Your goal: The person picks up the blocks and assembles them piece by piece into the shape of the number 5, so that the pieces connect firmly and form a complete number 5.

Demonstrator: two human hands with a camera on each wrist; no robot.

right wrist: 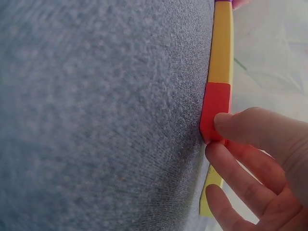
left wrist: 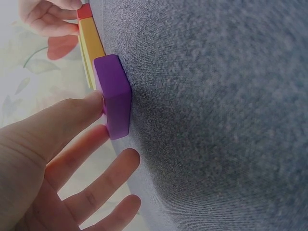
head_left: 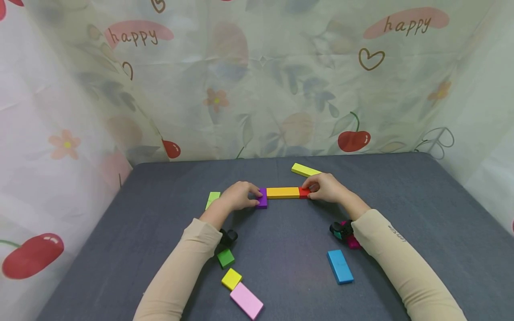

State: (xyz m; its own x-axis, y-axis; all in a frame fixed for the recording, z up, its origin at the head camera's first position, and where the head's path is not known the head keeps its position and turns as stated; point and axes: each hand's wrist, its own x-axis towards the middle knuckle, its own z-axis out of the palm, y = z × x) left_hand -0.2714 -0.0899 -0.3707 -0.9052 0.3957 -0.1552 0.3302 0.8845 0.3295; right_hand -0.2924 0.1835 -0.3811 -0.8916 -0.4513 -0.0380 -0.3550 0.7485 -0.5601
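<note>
Pinching purple block [head_left: 263, 199] in left hand [head_left: 238, 196], red block [head_left: 303, 194] in right hand [head_left: 326, 188], at the 2 ends of the orange block [head_left: 283, 193] on the desk [head_left: 289, 249].

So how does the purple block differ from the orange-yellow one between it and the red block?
Colour aside, the orange-yellow block is longer than the purple block. The orange-yellow block runs left to right, while the purple block lies crosswise at its left end. The left hand pinches the purple block; no hand touches the orange-yellow block. Both lie on the dark gray tabletop.
</note>
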